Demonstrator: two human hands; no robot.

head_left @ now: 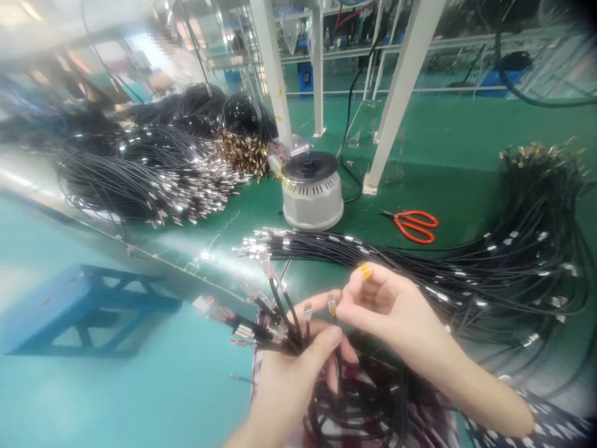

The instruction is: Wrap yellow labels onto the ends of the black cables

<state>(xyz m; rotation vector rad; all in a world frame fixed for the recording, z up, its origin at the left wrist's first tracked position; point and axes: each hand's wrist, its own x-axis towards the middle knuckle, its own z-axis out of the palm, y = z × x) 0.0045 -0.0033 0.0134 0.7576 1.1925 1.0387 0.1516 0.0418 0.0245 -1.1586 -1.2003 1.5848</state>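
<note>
Beyond the right hand (373, 302), on the green table (459, 199), a long cable bundle (396, 258) is laid. A smaller cable bunch (293, 318) is grasped in the left hand (298, 376); most of its ends look without yellow, so probably are left undone. Between both hands, one connector (332, 305), partly yellow, appears pinched by right fingertips, seemingly half-finished. On a right finger, yellow tape (365, 271) is carried.

Black cables (293, 316), green tabletop (448, 180), red scissor handles (400, 217), blue stool (69, 295), red-and-white checked cloth (295, 439), yellow finger tape (365, 271)
</note>
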